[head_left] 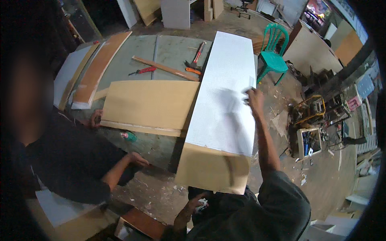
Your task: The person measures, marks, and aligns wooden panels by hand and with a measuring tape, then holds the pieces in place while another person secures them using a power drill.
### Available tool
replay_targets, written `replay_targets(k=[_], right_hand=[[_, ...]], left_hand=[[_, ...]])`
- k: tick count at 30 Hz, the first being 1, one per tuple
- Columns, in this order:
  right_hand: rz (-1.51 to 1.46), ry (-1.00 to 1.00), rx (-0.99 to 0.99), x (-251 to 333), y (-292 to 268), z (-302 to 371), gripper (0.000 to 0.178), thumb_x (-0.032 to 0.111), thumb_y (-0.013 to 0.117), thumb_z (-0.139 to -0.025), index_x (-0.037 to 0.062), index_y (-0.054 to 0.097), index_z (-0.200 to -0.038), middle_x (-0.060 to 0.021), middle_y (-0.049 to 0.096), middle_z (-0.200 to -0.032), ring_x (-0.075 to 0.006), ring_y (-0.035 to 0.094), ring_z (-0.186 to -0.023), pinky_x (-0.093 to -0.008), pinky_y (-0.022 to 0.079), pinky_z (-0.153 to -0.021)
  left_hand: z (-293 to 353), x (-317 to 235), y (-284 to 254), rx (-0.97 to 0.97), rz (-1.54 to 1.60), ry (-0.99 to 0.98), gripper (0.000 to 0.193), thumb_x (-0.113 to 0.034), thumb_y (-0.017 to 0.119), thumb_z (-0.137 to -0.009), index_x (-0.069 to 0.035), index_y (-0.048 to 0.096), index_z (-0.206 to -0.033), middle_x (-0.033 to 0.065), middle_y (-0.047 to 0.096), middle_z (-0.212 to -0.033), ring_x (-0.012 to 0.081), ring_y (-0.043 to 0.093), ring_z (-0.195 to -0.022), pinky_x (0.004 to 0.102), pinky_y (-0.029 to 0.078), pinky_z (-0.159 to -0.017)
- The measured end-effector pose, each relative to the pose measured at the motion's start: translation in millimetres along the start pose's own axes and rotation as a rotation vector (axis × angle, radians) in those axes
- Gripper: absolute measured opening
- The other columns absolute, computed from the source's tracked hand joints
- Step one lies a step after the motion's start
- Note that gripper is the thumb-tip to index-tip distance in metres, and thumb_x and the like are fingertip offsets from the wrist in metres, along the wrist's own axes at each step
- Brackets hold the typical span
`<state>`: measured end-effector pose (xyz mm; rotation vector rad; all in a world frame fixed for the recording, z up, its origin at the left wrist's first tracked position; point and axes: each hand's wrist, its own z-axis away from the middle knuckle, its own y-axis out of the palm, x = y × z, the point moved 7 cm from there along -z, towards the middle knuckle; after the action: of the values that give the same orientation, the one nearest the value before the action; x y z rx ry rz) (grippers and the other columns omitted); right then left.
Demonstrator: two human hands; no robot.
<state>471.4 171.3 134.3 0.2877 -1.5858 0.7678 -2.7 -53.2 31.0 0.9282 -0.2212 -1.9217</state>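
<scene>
A long board with a white face and a bare tan section at its near end lies in front of me. Over its right edge is my right hand, fingers closed and smeared by motion. Something small and pale shows at its fingertips, too blurred to name. Below the board's near end, my left hand is closed around a crumpled white scrap. To the left, a co-worker's hand touches a tan panel that abuts the white board; the co-worker's other hand hangs lower.
On the worktable are a hammer, a red-handled tool, a wooden strip, a green bottle and brown-faced boards. A green chair stands far right. Yellow-framed equipment and a tool box sit on the littered floor.
</scene>
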Motion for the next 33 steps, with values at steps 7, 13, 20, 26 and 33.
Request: replay_targets(k=[7, 13, 20, 26, 33], right_hand=[[-0.137, 0.396, 0.207, -135.5, -57.8, 55.9, 0.056, 0.041, 0.076, -0.086, -0.0055, 0.063, -0.115, -0.0125, 0.068, -0.096, -0.0196, 0.064, -0.081, -0.0331, 0.051, -0.071], [-0.734, 0.538, 0.46, -130.5, -9.9, 63.8, 0.057, 0.021, 0.075, -0.087, -0.0138, 0.053, -0.125, -0.0244, 0.062, -0.12, -0.0316, 0.062, -0.106, -0.0402, 0.051, -0.09], [-0.56, 0.295, 0.377, -77.4, -95.7, 28.2, 0.049, 0.015, 0.071, -0.083, -0.0121, 0.056, -0.121, -0.0272, 0.064, -0.112, -0.0322, 0.067, -0.092, -0.0426, 0.058, -0.078], [-0.31, 0.016, 0.286, -30.5, -183.3, -13.4, 0.028, 0.018, 0.069, -0.087, -0.0068, 0.068, -0.099, -0.0151, 0.07, -0.094, -0.0258, 0.066, -0.087, -0.0384, 0.054, -0.079], [-0.059, -0.097, 0.165, 37.7, -246.2, 17.4, 0.028, 0.013, 0.073, -0.078, -0.0079, 0.066, -0.095, -0.015, 0.067, -0.087, -0.0244, 0.064, -0.076, -0.0371, 0.05, -0.071]], left_hand=[[-61.1, 65.9, -27.1, -0.683, -0.056, 0.159, 0.055, -0.036, 0.076, -0.085, -0.005, 0.06, -0.128, 0.009, 0.068, -0.11, 0.0185, 0.064, -0.104, 0.0332, 0.05, -0.092], [7.0, -18.8, 76.1, -0.793, -0.001, 0.189, 0.046, -0.029, 0.079, -0.084, -0.001, 0.066, -0.118, 0.0097, 0.069, -0.111, 0.0232, 0.061, -0.111, 0.0383, 0.043, -0.099], [-27.1, -20.7, 168.9, -0.82, -0.072, 0.451, 0.043, -0.027, 0.077, -0.086, -0.001, 0.067, -0.118, 0.008, 0.07, -0.106, 0.0196, 0.062, -0.101, 0.0349, 0.046, -0.091], [-30.3, -6.1, 218.4, -0.521, 0.167, 0.427, 0.038, -0.033, 0.066, -0.095, -0.001, 0.068, -0.115, 0.0108, 0.066, -0.112, 0.0199, 0.058, -0.111, 0.0351, 0.043, -0.094], [-24.0, 12.9, 246.0, -0.364, 0.16, 0.077, 0.05, -0.043, 0.07, -0.089, -0.01, 0.067, -0.126, 0.0092, 0.067, -0.112, 0.0153, 0.061, -0.099, 0.0297, 0.047, -0.082]])
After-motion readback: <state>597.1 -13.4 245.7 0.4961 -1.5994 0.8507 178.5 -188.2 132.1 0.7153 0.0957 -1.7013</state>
